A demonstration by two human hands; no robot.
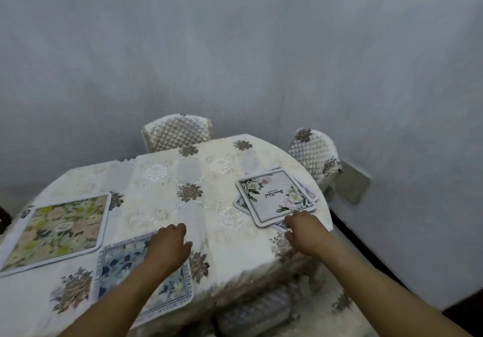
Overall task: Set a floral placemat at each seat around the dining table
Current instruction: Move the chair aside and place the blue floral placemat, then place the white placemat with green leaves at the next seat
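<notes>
The stack of floral placemats (275, 195) lies just beyond the fingers of the right hand (303, 229), turned cornerwise so its near corner points at them. The fingers curl at that corner; whether they already pinch it is blurred, so I cannot tell. The left hand (170, 245) is farther off, its loosely bent fingers resting on the blue placemat (117, 266), holding nothing.

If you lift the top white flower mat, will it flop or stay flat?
Probably stays flat: the top mat lies straight, its corners overhanging the mats beneath without sagging. It looks thin, so likely light. It may slide easily; they already lie fanned crooked.
</notes>
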